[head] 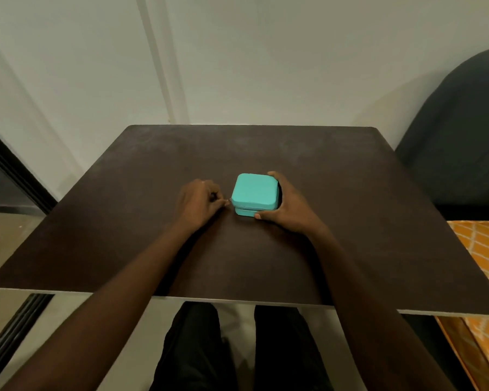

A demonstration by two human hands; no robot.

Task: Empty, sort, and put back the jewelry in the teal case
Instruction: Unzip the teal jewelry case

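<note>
Teal case (254, 191) lies frame centre on worktop (350, 221), lid down. Right hand (283, 206) cups its right side. Left hand (202, 203) pinches zip pull (228, 200) at left edge. Step: unzipping, likely. Next: run zip round, case held steady.

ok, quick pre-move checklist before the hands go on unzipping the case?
1. Teal case flat on the table: ok.
2. Right hand bracing the case, fingers behind it, thumb on the front edge: ok.
3. Left hand pinched at the case's left edge, on what looks like a small zipper pull: ok, though the pull is too small to confirm.
4. Lid free to open: not ok, it sits closed on the base.
5. Bare table around the case for laying out jewelry: ok.
6. Jewelry inside: cannot tell, case closed.
</note>
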